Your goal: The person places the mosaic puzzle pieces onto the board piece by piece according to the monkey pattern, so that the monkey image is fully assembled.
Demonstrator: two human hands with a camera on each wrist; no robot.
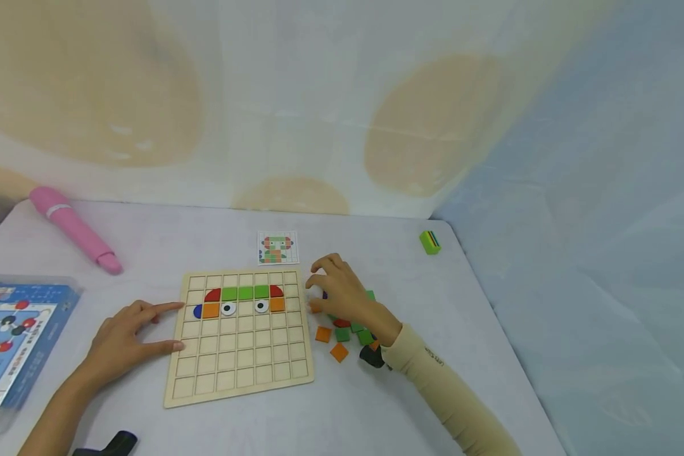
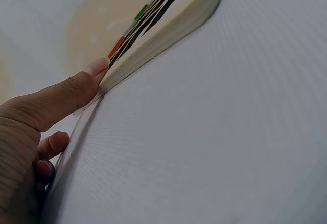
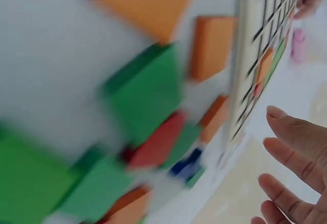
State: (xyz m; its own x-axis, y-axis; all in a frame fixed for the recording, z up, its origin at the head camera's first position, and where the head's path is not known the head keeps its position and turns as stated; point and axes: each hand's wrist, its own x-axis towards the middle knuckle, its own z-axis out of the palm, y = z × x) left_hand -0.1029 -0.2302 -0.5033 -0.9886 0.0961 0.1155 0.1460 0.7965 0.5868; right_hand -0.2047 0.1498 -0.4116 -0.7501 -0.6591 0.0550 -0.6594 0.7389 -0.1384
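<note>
The wooden grid board lies flat on the table. Near its top, a row of green squares sits between red rounded pieces, above orange squares, a blue rounded piece and two eye pieces. My left hand touches the board's left edge with index finger and thumb extended; the left wrist view shows the thumb against the rim. Over the loose tiles right of the board is my right hand, fingers spread and slightly bent, nothing visible between them. Beneath it lie green tiles and orange tiles.
A small pattern card lies behind the board. At left are a pink cylinder and a blue boxed set. A green block stands far right. Black objects lie near the tiles and the front edge.
</note>
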